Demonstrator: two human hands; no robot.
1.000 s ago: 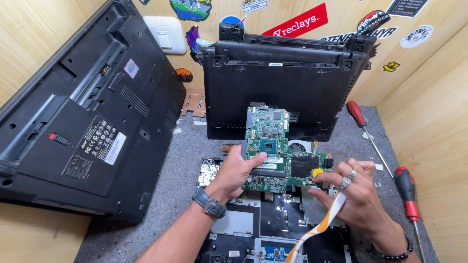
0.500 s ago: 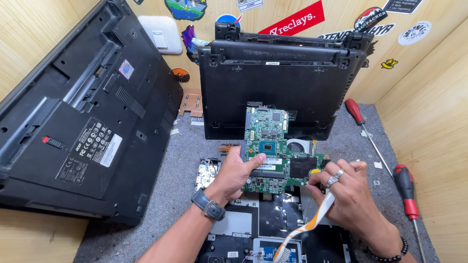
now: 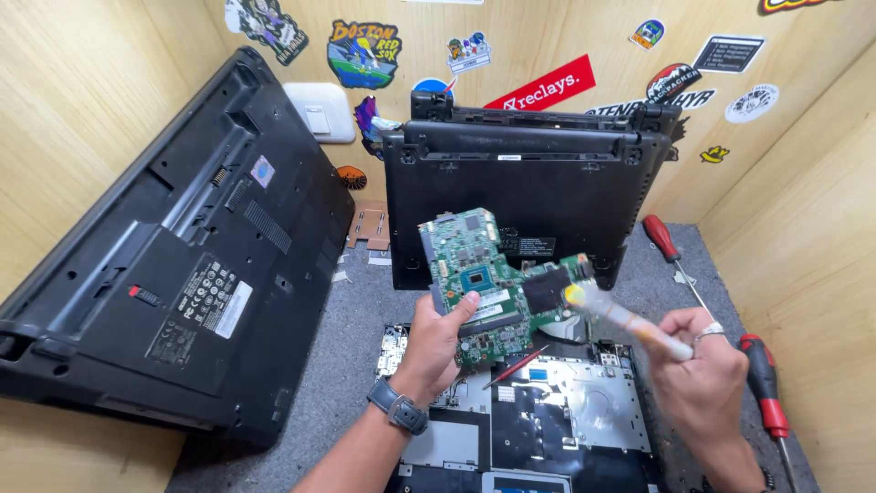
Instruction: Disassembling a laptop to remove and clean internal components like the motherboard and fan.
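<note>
We observe a grey felt mat (image 3: pixel 365 338) boxed in by wooden walls (image 3: pixel 82 110) bearing stickers. The left hand (image 3: pixel 436 340) is clamped on a green circuit board (image 3: pixel 497 283) raised above an opened laptop chassis (image 3: pixel 547 420). The right hand (image 3: pixel 703 374) grips a blurred brush (image 3: pixel 625 319) touching the board's edge.

The circuit board (image 3: pixel 497 288) is above the opened laptop base (image 3: pixel 538 420), between a laptop (image 3: pixel 173 265) leaning left and screwdrivers (image 3: pixel 762 388) right.

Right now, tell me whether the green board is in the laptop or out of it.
Out. The left hand holds the board lifted clear above the open laptop base.
</note>
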